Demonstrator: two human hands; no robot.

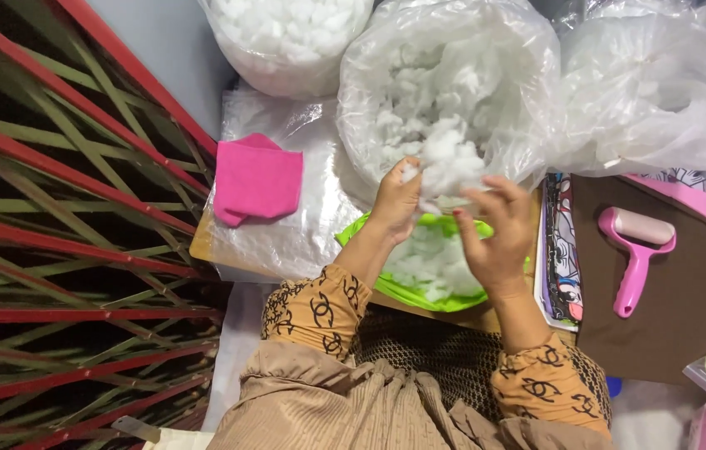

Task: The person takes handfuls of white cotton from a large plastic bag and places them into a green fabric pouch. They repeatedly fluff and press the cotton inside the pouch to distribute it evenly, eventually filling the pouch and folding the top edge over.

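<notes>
Both hands are up over the work board pulling at a tuft of white stuffing (445, 162) — the left hand (396, 200) has its fingers pinched onto the left side of the tuft, and the right hand (493, 237) has its fingers loosely spread and curled, fingertips just touching the fluff on the right side. The tuft sits right at the mouth of the big clear plastic bag (453, 83) full of the same stuffing. Straight below the hands there's a lime green fabric piece (407, 290) with more white stuffing piled in it. Off to the left a folded pink cloth (257, 177) lies on a plastic sheet, and to the right a pink lint roller (636, 246) rests on brown fabric (661, 321) — well apart from the hands.
</notes>
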